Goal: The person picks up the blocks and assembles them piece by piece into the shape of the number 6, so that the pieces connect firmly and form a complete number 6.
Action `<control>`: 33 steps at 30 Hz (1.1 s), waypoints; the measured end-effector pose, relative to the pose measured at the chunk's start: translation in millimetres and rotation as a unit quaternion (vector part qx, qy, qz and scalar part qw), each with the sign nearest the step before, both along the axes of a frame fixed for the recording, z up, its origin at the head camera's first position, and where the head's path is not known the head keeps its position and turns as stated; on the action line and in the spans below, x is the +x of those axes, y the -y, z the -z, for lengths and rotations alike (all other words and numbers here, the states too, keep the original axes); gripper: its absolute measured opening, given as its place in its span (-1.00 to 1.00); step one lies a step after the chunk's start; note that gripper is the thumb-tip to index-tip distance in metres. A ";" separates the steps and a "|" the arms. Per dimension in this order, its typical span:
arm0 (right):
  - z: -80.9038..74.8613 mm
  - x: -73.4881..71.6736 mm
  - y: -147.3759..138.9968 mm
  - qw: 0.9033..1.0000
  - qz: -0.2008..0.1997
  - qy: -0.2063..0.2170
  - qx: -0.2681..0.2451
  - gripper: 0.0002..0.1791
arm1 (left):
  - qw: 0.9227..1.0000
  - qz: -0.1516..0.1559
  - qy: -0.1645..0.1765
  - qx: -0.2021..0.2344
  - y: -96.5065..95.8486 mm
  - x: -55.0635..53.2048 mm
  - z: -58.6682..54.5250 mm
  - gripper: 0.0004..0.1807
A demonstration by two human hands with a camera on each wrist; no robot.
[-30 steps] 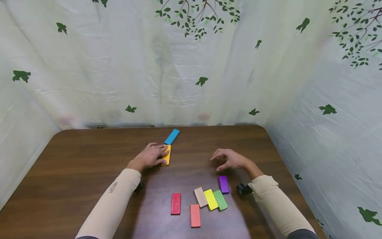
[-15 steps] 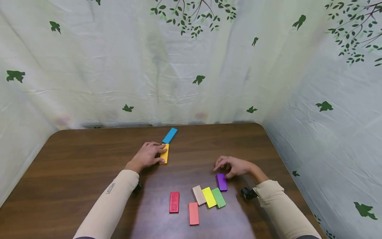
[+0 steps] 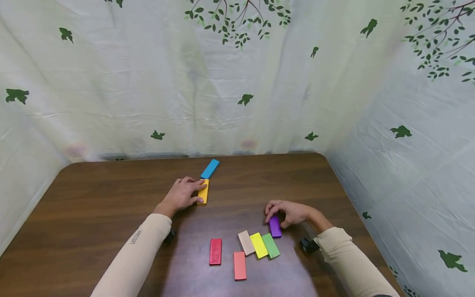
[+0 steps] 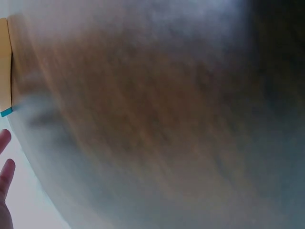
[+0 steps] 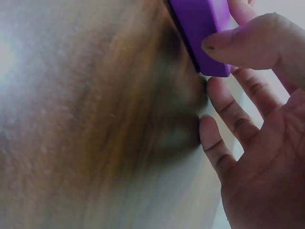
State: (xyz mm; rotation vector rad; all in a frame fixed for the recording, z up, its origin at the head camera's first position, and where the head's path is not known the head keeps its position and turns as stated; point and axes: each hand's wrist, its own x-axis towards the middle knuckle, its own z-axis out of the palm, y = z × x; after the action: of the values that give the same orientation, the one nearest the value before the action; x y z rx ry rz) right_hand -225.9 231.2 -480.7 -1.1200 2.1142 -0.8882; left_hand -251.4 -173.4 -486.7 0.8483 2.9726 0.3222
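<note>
The smooth purple rectangular block (image 3: 275, 228), just beyond the green rectangular block (image 3: 271, 246), has now been pinched by the fingers of the right hand (image 3: 289, 212) and seems secured, while the amber rectangular block (image 3: 205, 194), farther beyond and leftward, is touched by the left hand (image 3: 179, 195), fingers relaxed.

Curtained-off work area; the type of building cannot be told. Pale curtains (image 3: 144, 82) printed with green birds (image 3: 245, 99) and leafy branches (image 3: 240, 21) hang behind and along both sides of a wood-grain desk (image 3: 111, 194).
</note>
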 end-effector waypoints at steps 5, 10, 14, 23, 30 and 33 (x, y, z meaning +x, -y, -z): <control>2.8 1.5 -0.1 1.000 0.012 -0.020 0.007 -0.48 | 1.000 -0.006 0.005 -0.003 0.0 1.4 -0.7 -0.29; 2.4 1.7 -1.4 0.999 0.034 -0.016 0.012 -0.51 | 1.000 -0.005 0.005 -0.008 0.5 1.6 -1.8 -0.31; 1.1 1.6 -2.9 0.999 0.049 -0.013 0.015 -0.56 | 1.000 0.000 0.005 -0.013 0.4 1.8 -1.8 -0.31; 1.9 -3.9 -6.3 0.997 0.067 -0.020 0.025 -0.62 | 1.000 0.007 0.003 -0.016 -0.6 1.2 -2.1 -0.33; 1.0 -9.7 -3.1 0.997 0.063 -0.048 0.009 -0.67 | 1.000 0.002 0.007 -0.030 -0.8 -2.4 -0.8 -0.32; 2.8 -12.6 0.9 0.997 0.061 -0.057 0.000 -0.69 | 0.999 -0.002 0.012 -0.033 -0.4 -1.9 -0.9 -0.32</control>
State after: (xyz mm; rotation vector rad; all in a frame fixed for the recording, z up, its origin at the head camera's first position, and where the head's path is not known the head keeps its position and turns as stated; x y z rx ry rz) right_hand -238.5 230.2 -483.5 -1.0736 2.2959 -0.8978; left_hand -253.3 -173.0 -485.9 0.8267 2.9439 0.2307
